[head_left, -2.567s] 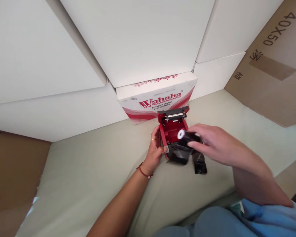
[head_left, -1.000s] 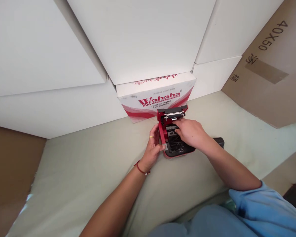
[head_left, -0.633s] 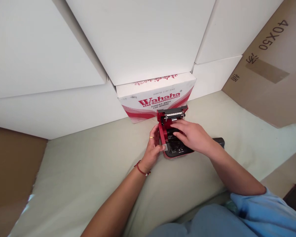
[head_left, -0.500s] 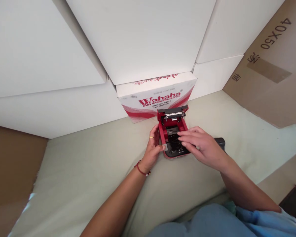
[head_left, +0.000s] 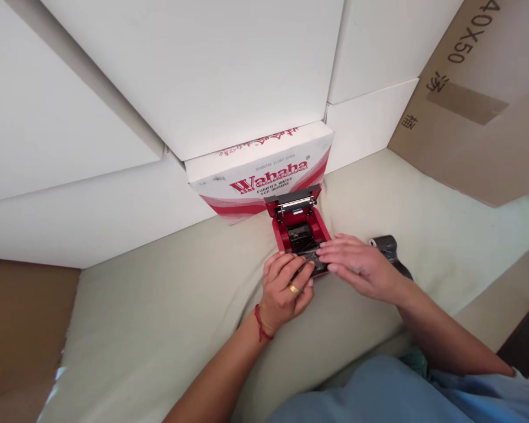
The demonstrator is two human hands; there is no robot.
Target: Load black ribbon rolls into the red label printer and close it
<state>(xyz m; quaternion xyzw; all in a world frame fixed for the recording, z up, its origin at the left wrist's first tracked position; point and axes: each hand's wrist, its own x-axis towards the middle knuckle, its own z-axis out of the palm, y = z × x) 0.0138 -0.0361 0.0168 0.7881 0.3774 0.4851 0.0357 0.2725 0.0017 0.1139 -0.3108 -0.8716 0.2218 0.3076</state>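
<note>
At left, a brown carton [head_left: 26,335]; then the Wahaha carton [head_left: 251,197], just behind the raised lid [head_left: 292,195]. My left hand [head_left: 284,294] bends over the red device's [head_left: 321,227] front; any grip I cannot tell. Black film [head_left: 300,235] lies within the device, on pale cloth [head_left: 167,299]. My right hand [head_left: 364,264], open, touches its right front. Farther right: a black roll [head_left: 384,243], a brown box [head_left: 498,141].

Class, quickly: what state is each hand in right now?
Left hand: bent over the front of the red device; gripping or not, cannot be told.
Right hand: open, fingers extended by the black film.
</note>
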